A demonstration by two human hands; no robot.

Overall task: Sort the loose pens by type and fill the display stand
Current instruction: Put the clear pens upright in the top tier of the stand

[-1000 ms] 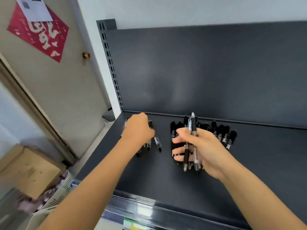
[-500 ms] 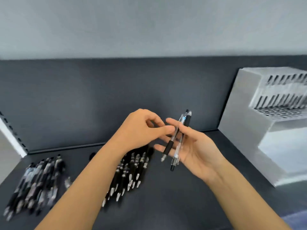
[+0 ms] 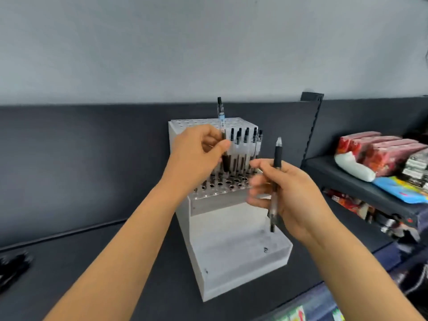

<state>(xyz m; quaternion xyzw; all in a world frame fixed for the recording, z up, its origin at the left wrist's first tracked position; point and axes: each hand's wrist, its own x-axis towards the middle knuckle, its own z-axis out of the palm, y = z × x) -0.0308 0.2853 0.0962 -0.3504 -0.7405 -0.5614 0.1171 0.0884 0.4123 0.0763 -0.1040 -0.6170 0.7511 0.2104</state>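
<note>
A white stepped display stand [image 3: 234, 246] sits on the dark shelf, its middle tier full of round holes. Several clear pens [image 3: 243, 144] with black caps stand upright in a row at its right. My left hand [image 3: 196, 158] pinches a clear pen with a black cap [image 3: 221, 121], held upright over the holes left of that row. My right hand [image 3: 284, 195] is in front of the stand and grips a black-grip pen [image 3: 276, 158], tip up. A blurred pile of loose black pens [image 3: 11, 267] lies at the far left edge.
The dark shelf [image 3: 81, 262] runs left to right with a dark back panel [image 3: 69, 158] behind the stand. To the right, another shelf holds red packets [image 3: 379, 151], a white pouch [image 3: 354, 167] and a blue packet [image 3: 403, 188]. More goods sit below it.
The view swung right from the pen piles to the stand. My left hand took one of the pens from my right hand and raised it over the stand's holes.
</note>
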